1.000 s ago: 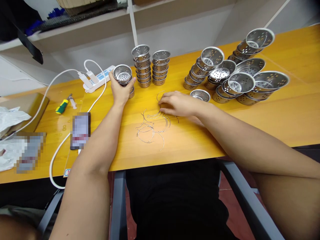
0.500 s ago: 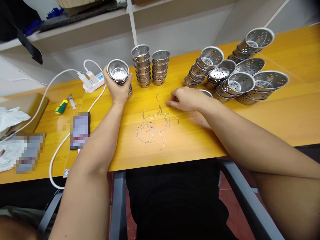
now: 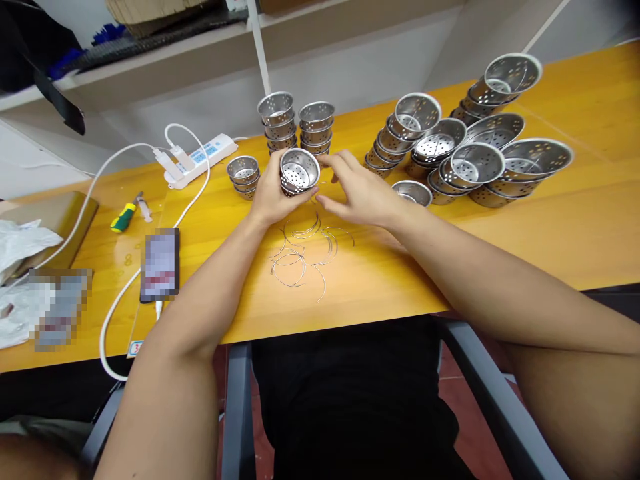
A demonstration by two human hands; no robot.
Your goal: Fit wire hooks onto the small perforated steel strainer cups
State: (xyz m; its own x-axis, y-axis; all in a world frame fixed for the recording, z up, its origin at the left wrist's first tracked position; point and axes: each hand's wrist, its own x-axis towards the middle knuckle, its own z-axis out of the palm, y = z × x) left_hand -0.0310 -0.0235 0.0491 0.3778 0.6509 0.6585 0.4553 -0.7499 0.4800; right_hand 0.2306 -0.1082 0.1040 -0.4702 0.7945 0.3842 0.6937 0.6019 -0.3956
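My left hand (image 3: pixel 273 193) is wrapped round a perforated metal cup (image 3: pixel 299 168), its mouth tilted toward me above the table. Beside the cup's right side is my right hand (image 3: pixel 357 190), fingers apart and curved toward the rim; whether a fingertip touches it I cannot tell. Several thin curved wires (image 3: pixel 300 257) lie scattered on the table just below the hands. To the left of my left hand stands a short stack of similar cups (image 3: pixel 243 175). Two taller cup stacks (image 3: pixel 277 117) rise behind the held cup, their lower parts partly hidden.
More stacks of perforated cups (image 3: pixel 473 167) lean at the right, with a low cup (image 3: pixel 413 192) beside my right forearm. At the left are a white power strip (image 3: pixel 213 160) with cables, a green-yellow screwdriver (image 3: pixel 124 217), and a phone (image 3: pixel 160 265). A shelf (image 3: pixel 210 47) runs above the table's back.
My left hand has lifted the cup off the short stack and brought it right, to the middle. My right hand has opened and moved slightly up toward it.
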